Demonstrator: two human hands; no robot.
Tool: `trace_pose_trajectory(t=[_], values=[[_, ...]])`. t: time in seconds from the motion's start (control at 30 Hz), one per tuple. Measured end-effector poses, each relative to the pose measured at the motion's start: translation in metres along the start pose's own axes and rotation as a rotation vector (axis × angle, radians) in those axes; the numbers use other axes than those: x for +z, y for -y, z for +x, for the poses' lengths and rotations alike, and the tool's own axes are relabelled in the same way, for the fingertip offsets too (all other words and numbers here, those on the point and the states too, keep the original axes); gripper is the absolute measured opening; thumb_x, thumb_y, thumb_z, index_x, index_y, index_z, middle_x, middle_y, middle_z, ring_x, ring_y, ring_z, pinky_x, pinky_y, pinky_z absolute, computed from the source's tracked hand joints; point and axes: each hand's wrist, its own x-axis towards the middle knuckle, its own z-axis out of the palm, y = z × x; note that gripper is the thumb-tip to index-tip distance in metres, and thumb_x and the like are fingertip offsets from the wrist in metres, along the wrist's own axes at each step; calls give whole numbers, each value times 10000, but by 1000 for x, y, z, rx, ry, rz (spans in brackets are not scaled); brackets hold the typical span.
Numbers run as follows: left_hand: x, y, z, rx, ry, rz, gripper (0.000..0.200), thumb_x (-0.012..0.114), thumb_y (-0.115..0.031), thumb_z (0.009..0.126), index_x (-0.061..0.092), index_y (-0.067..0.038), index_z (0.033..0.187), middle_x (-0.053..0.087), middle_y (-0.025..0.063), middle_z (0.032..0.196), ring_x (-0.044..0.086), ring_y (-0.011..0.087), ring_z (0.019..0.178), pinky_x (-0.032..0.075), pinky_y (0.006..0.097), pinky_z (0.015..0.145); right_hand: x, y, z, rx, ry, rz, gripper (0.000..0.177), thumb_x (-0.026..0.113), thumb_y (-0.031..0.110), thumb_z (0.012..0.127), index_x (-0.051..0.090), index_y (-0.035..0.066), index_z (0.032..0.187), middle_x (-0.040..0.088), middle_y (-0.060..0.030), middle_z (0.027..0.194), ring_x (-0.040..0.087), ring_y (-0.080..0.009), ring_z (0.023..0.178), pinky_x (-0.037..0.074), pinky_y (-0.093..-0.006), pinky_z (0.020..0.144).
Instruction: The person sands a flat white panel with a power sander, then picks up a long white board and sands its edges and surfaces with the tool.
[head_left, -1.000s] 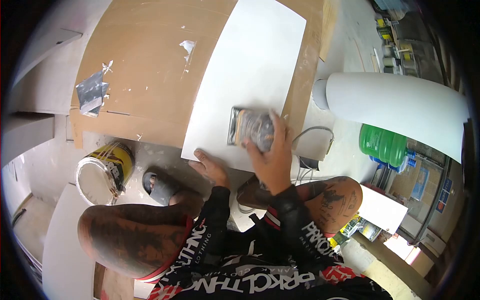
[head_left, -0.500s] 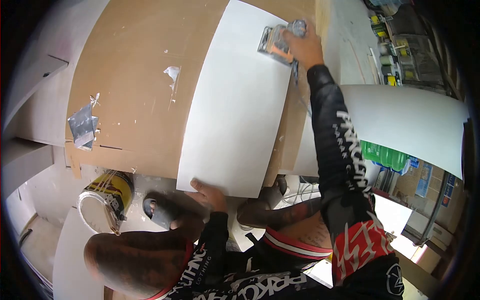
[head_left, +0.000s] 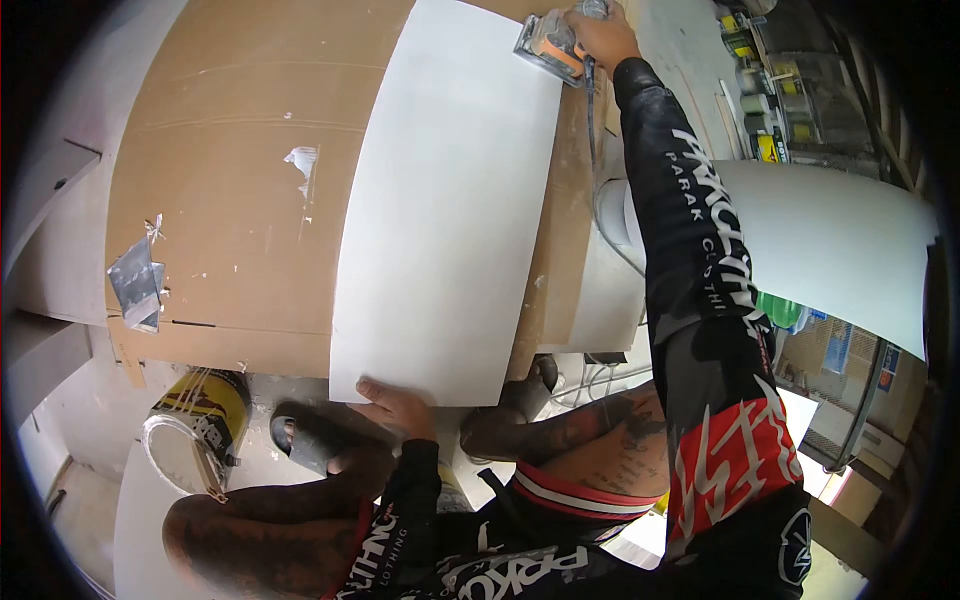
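A long white panel (head_left: 445,200) lies on a sheet of brown cardboard, its near end toward my legs. My left hand (head_left: 395,410) grips that near edge, thumb on top and the other fingers partly hidden at the rim. At the panel's far right corner, my right hand (head_left: 605,38) is closed around an orange and grey electric sander (head_left: 553,45). The sander's pad is at the panel's right edge, and its grey cord (head_left: 596,190) runs back beneath my forearm.
Brown cardboard (head_left: 230,240) spreads to the left, with grey sandpaper-like pieces (head_left: 137,283) on it. A paint bucket (head_left: 200,425) stands near my left leg. Another white panel (head_left: 830,245) is at the right, beside green bottles (head_left: 778,308). Cans (head_left: 768,148) stand at the far right.
My right hand has carried the sander farther up along the panel's right edge. My left hand still holds the near edge. The whole view has shifted slightly.
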Motion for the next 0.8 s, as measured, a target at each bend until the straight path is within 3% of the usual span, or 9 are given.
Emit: trace_pose_trajectory(t=[0.07,0.17,0.23,0.33,0.43,0.5,0.63,0.73,0.8], values=[[0,-8,-4,-18,14,11,886,412,-562,1072,187,169,1519,368,396,1496,481,419,1357,413,456,1124,-8,-7,4,39,126,132,811,709,404,838,396,65,1504,700,-307,1147,717,-413,1044,589,-413,880],[5,-12,-4,-78,-55,1,859,415,-548,1076,203,157,1518,387,397,1481,499,421,1338,426,457,1112,-11,-13,0,59,65,86,810,713,407,838,391,79,1505,704,-308,1124,734,-417,973,604,-413,820],[0,1,2,-57,-22,30,848,419,-539,1078,208,156,1516,390,395,1481,503,422,1333,430,459,1109,-14,-15,-17,79,72,74,795,727,400,830,420,95,1496,697,-320,1135,719,-413,1036,591,-412,870],[-1,2,3,-42,-2,18,832,426,-522,1082,215,158,1512,398,390,1479,509,421,1325,439,460,1101,-25,-2,-76,15,23,3,800,739,424,810,451,94,1479,672,-334,1178,674,-437,1125,565,-421,935],[5,-14,-2,-39,-28,56,844,440,-521,1079,208,168,1508,417,381,1470,518,419,1314,448,457,1092,-43,11,-142,24,48,-30,770,750,286,839,444,88,1517,690,-242,1213,681,-343,1134,549,-368,956],[3,-1,2,-104,-41,-46,856,452,-524,1075,198,164,1515,429,373,1468,515,422,1316,444,450,1094,-45,4,-185,-24,70,-19,900,803,479,798,419,128,1533,547,-308,1334,561,-453,1250,462,-439,1075],[-10,73,33,57,62,59,885,447,-521,1077,139,170,1536,372,405,1504,467,450,1362,398,446,1131,-63,10,-279,-77,92,68,842,796,453,821,428,175,1525,536,-301,1298,575,-462,1201,474,-452,1051],[-2,0,9,-103,43,92,1046,424,-662,1024,87,181,1542,319,416,1534,389,464,1432,357,444,1172,-84,32,-346,10,122,120,770,774,354,822,443,207,1502,564,-253,1263,610,-437,1124,524,-483,942],[1,4,13,-109,51,18,1078,428,-687,1008,77,180,1544,301,411,1548,375,459,1445,355,444,1174,-99,39,-383,32,144,150,762,774,329,824,443,199,1498,556,-252,1255,619,-430,1114,526,-484,934]])
